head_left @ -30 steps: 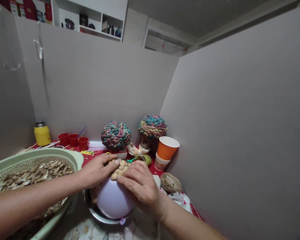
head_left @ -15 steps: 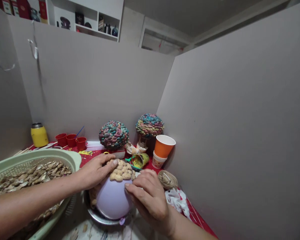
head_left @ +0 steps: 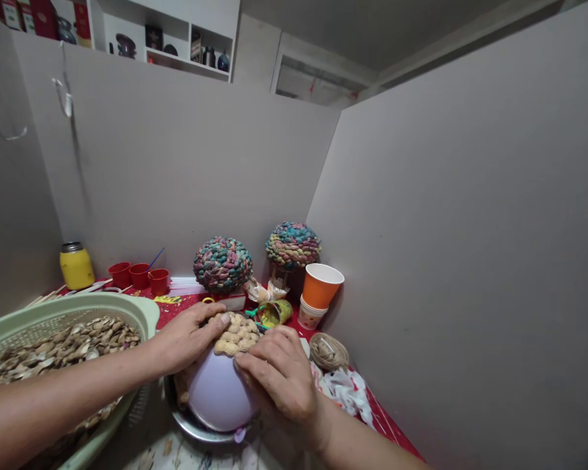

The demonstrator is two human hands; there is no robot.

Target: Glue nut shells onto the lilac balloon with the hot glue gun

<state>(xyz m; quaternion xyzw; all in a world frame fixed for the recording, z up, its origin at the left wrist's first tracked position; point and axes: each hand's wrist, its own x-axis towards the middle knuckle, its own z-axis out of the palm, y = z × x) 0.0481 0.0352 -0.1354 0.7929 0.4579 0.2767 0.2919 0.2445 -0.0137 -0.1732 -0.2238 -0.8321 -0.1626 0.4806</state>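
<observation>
A lilac balloon (head_left: 220,395) sits in a metal bowl (head_left: 196,427) near the table's front edge. A patch of peanut shells (head_left: 236,335) is stuck on its top. My left hand (head_left: 186,336) lies on the balloon's left side, fingers flat, thumb touching the shells. My right hand (head_left: 279,378) rests on the balloon's right side, fingers curled, fingertips pressing just below the shell patch. Neither hand shows anything held apart from the balloon.
A pale green basket (head_left: 127,307) of peanut shells stands at the left. Behind are two painted shell balls (head_left: 223,264), stacked orange paper cups (head_left: 321,290), a twine ball (head_left: 327,351), three red cups (head_left: 140,275) and a yellow jar (head_left: 76,266). Grey partitions wall the table.
My right hand drew back off the shell patch to the balloon's right side, then came back to its edge. The left hand stayed put.
</observation>
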